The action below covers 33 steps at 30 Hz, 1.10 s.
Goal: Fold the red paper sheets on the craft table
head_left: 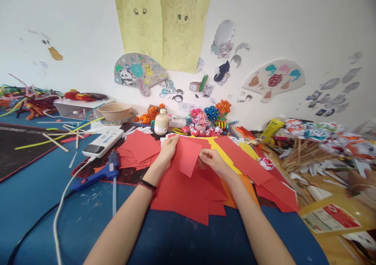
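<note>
A square of red paper [187, 155] is held up between my two hands, above larger red sheets [185, 196] lying on the blue table. My left hand [168, 152] grips its left edge, thumb on top. At the right edge, my right hand [214, 162] pinches the paper with bent fingers. A pile of cut red squares [142, 147] lies left of my left hand. Beyond my right hand are long red strips [249, 163], with yellow paper [227, 155] and orange paper [242, 190] partly beneath.
A blue glue gun [101, 173] and a white power strip [103, 142] with cables lie to the left. A glue bottle [161, 122] stands behind the paper. At right are wooden sticks [302, 155], a yellow bottle [331, 218] and another person's hand [361, 180].
</note>
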### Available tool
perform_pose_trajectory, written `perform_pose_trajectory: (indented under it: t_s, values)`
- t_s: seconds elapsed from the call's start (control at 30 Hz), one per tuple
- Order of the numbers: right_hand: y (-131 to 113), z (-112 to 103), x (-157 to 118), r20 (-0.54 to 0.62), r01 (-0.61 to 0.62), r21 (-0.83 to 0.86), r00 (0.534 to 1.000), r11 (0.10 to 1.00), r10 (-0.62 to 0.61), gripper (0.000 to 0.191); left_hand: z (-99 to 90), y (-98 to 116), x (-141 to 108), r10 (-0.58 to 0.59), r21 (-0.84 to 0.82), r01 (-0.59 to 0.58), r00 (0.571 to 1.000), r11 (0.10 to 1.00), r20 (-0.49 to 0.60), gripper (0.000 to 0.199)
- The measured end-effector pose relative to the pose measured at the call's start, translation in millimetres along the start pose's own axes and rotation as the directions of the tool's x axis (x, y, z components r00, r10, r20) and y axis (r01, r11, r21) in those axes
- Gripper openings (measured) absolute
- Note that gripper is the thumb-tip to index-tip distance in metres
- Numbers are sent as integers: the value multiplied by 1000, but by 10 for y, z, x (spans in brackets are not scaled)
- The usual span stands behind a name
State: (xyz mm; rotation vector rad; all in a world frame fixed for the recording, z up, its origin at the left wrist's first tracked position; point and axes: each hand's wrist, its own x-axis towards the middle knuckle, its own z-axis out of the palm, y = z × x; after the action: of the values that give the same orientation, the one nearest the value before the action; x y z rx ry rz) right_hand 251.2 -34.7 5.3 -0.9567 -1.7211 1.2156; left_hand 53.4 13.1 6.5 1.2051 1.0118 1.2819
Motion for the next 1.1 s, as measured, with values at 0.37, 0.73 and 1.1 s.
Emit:
perform_pose_trajectory:
  t_s: [0.37,0.73,1.1]
  values:
    - [30,-43,11,20,53,28,998,998,-53,39,52,-122,0,-224,-261,229,973,938,51,28]
    - [82,-78,48,-249,62,64,968,996,-44,31,57,-126,-39,-232,-118,250,962,961,146,36]
    - [117,-201,11,-411,-113,202,892,973,189,43,46,61,-104,50,185,-113,948,976,313,28]
